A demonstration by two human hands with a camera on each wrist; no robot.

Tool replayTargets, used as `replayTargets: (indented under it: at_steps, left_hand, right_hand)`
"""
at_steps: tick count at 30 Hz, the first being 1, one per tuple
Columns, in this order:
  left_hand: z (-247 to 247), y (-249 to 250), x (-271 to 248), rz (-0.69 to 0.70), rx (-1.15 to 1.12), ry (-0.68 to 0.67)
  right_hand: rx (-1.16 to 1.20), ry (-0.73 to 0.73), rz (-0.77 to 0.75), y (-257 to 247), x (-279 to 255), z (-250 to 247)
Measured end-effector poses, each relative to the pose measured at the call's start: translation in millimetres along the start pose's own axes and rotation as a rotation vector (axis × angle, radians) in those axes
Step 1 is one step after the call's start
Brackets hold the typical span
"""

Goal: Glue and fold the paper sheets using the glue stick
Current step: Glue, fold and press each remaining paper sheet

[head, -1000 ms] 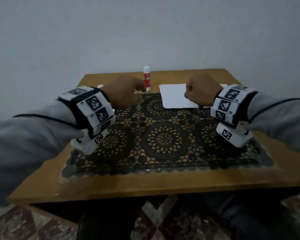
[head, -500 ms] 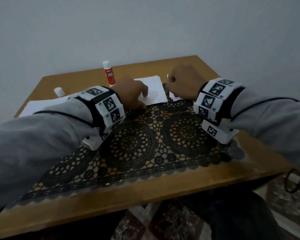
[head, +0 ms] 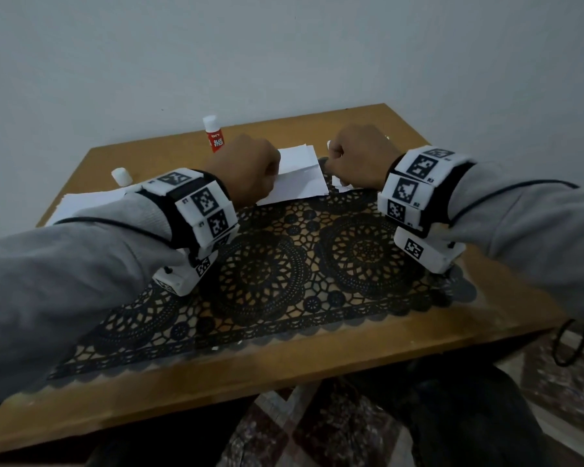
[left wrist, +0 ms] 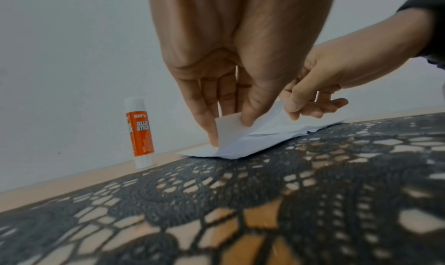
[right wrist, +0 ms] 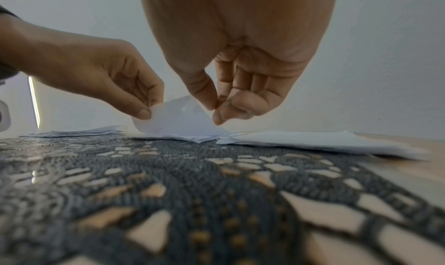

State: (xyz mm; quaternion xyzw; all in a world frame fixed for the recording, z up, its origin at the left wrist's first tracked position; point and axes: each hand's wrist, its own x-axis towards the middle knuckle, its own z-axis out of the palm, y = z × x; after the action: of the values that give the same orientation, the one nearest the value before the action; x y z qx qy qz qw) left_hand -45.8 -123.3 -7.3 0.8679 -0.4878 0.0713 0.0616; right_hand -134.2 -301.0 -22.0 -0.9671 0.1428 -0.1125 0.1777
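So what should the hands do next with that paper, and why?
Probably bring the lifted edge over and press it flat. The left hand and right hand each pinch a raised edge of the paper sheet, which curls up off the lace mat. The glue stick stands aside, uncapped, untouched.

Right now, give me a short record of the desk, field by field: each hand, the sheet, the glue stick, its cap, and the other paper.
left hand: pinches the sheet's lifted near-left corner
right hand: fingers curled at the sheet's right edge; grip on it unclear
sheet: white, partly folded, on the mat's far edge
glue stick: upright on the table beyond the mat, uncapped
cap: white, on the table's far left
mat: dark lace, over the wooden table
other paper: flat pile right of the sheet; more paper at far left
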Motion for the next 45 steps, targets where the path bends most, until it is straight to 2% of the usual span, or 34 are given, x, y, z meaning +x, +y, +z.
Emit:
replayTargets:
  at_steps: [2, 7, 12, 18, 23, 27, 30, 33, 37, 40, 45]
  left_hand:
    - [-4.1, -3.1, -3.7, -0.019, -0.015, 0.028]
    - [-16.0, -13.7, -22.7, -0.029, -0.068, 0.141]
    - [-24.4, -19.2, -64.2, 0.040, -0.122, 0.152]
    - [-24.4, -52.1, -118.8, 0.040, -0.187, -0.049]
    - [-20.1, -67.9, -135.1, -0.062, -0.142, -0.114]
    - [-16.8, -68.9, -132.6, -0.079, -0.127, -0.139]
    - [-14.8, -65.2, -132.5, -0.052, -0.134, -0.150]
    - [-17.5, -61.0, -134.7, 0.007, -0.166, -0.139]
    - [-15.0, -55.6, -139.6, 0.051, -0.107, -0.325]
    - [-14.2, -56.0, -140.2, 0.058, -0.075, -0.331]
    - [-16.3, -58.3, -137.6, 0.075, -0.084, -0.333]
  right_hand:
    - [-0.016, -0.016, -0.050, -2.1, -2.2, -0.8]
    - [-0.116, -0.193, -0.141, -10.7, -11.1, -0.9]
    - [-0.121, -0.211, -0.144, -10.0, -12.7, -2.3]
    - [-0.103, -0.168, -0.114, -5.4, -10.1, -0.4]
    - [-0.113, -0.169, -0.112, -4.2, -8.0, 1.1]
    - [-0.112, -0.180, -0.113, -3.8, -7.5, 1.4]
    - [-0.089, -0.172, -0.109, -5.6, -9.1, 0.0]
    - [-0.091, -0.101, -0.130, -8.5, -10.8, -0.7]
    - [-0.176, -0.062, -0.182, -26.9, -5.4, -7.4]
    - [-0.103, -0.014, -0.162, -53.9, 11.9, -8.0]
    - [0.182, -0.022, -0.008, -96.0, 47.9, 19.3]
